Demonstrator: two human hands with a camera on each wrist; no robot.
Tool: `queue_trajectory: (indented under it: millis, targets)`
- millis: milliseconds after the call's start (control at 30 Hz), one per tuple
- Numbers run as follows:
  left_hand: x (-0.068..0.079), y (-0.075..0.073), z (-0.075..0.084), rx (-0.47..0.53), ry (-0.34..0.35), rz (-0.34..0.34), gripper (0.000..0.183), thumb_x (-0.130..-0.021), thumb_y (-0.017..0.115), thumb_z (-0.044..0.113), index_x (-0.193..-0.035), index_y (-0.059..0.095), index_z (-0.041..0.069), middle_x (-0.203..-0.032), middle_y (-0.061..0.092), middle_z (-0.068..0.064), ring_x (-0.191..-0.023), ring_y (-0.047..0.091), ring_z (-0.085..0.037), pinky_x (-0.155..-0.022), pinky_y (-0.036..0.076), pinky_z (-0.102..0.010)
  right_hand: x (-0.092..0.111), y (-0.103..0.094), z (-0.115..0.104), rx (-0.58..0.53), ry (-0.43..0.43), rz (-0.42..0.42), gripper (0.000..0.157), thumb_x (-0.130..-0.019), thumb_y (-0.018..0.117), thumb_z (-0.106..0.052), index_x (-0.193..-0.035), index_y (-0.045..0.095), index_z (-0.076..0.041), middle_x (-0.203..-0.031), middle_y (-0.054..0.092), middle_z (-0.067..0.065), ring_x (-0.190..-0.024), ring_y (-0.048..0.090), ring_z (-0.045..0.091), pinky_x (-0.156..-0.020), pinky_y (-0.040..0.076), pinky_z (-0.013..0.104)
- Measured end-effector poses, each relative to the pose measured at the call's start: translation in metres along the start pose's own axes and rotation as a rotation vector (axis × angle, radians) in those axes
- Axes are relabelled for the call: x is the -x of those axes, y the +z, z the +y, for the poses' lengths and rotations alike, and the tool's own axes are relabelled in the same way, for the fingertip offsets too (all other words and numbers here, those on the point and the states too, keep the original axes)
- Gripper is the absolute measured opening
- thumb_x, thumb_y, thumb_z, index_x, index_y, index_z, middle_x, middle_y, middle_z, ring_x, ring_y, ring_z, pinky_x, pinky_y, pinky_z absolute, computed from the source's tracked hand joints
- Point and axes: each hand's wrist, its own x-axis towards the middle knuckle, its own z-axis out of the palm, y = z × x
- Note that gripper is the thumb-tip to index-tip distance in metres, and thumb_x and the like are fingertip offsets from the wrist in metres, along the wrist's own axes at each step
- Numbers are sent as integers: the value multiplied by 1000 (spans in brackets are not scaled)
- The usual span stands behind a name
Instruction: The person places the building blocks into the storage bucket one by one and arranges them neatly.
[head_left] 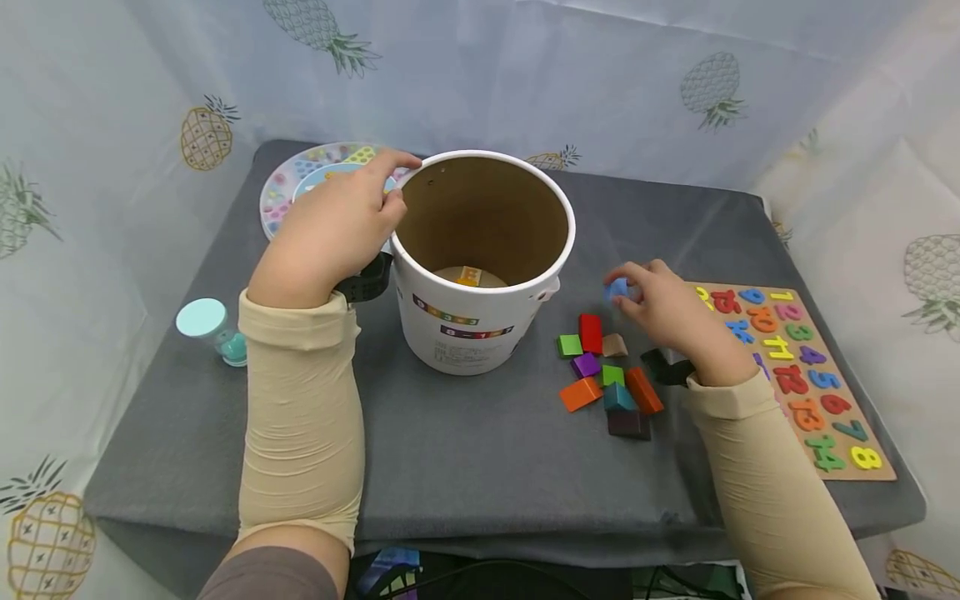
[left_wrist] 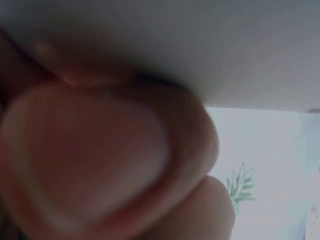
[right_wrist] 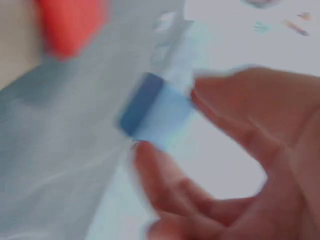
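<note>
A tall white bucket (head_left: 480,329) with printed number stripes stands upright on the table. My left hand (head_left: 333,221) grips its rim at the left side; the left wrist view is mostly filled by a blurred fingertip (left_wrist: 95,155) against the pale bucket wall (left_wrist: 260,60). To the right of the bucket, my right hand (head_left: 663,312) pinches a small blue block (head_left: 618,288) between thumb and fingers, above the table. In the right wrist view the blue block (right_wrist: 157,112) shows a darker side. An orange-yellow block (head_left: 469,276) lies on the bucket's floor.
Several coloured blocks, among them a red block (head_left: 591,334) and a dark brown block (head_left: 628,423), lie below the right hand. A number board (head_left: 836,392) is at the right. A jar with a mint lid (head_left: 201,318) and round patterned plates (head_left: 276,187) are at the left.
</note>
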Motion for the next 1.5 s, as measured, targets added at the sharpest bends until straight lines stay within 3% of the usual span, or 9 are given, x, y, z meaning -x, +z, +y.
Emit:
queue_trajectory:
  millis: [133,300,433,567,933,1033,1200,1267,1500]
  targets:
    - [-1,-1,2,-5,1,-2,56,-95,25,21,-149,27,35,-61,42,-8,-54,38,-24,-50,31,-35,16,-23,-30,-124,-115,268,43,-89,47,2,-124,58,-20,-114,44,12,-81,46,22,-61,37,35]
    - [-1,-1,3,-14,1,-1,56,-94,25,20,-149,27,35,-58,40,-7,-50,36,-23,-48,29,-33,30,-38,-69,-228,-401,540,50,-81,44,13,-120,61,-14,-112,48,8,-75,41,14,-64,32,26]
    - [0,0,5,-15,3,3,57,-94,25,19,-148,28,34,-56,39,-6,-49,35,-21,-47,28,-33,33,-33,-88,-215,-581,551,54,-77,43,15,-121,63,-10,-126,49,10,-85,48,11,-66,36,23]
    - [0,2,6,-20,15,12,57,-93,26,18,-148,29,34,-54,38,-5,-48,33,-20,-46,27,-32,32,-25,-90,-194,-629,547,62,-75,41,15,-125,63,-13,-137,46,6,-95,55,15,-68,40,23]
    - [0,0,11,-36,18,28,54,-96,26,22,-148,28,35,-61,42,-8,-55,39,-24,-52,31,-37,33,-13,-64,-112,-533,545,64,-77,54,15,-134,55,-14,-140,42,5,-103,54,17,-69,42,23]
    - [-1,1,12,-41,22,28,54,-96,26,21,-148,29,35,-60,41,-7,-54,39,-24,-51,31,-36,34,-3,-43,-93,-378,453,56,-80,63,8,-131,56,-14,-123,49,8,-97,54,18,-71,46,31]
    - [-1,3,13,-57,27,28,53,-96,27,21,-148,29,34,-61,42,-8,-55,39,-24,-51,31,-36,26,28,0,73,-224,-20,53,-87,70,-21,-136,51,-13,-118,49,13,-91,55,24,-71,50,41]
    - [0,4,12,-55,25,27,53,-97,27,21,-148,29,34,-63,42,-8,-56,40,-24,-52,31,-36,22,39,11,83,-211,-130,53,-88,69,-26,-136,51,-12,-120,47,17,-87,55,25,-75,50,41]
    - [3,10,7,-29,11,24,52,-98,26,21,-148,29,32,-64,43,-8,-54,39,-23,-50,32,-35,14,58,25,56,-215,-91,44,-84,72,-16,-125,55,-11,-115,49,15,-82,54,23,-74,50,41]
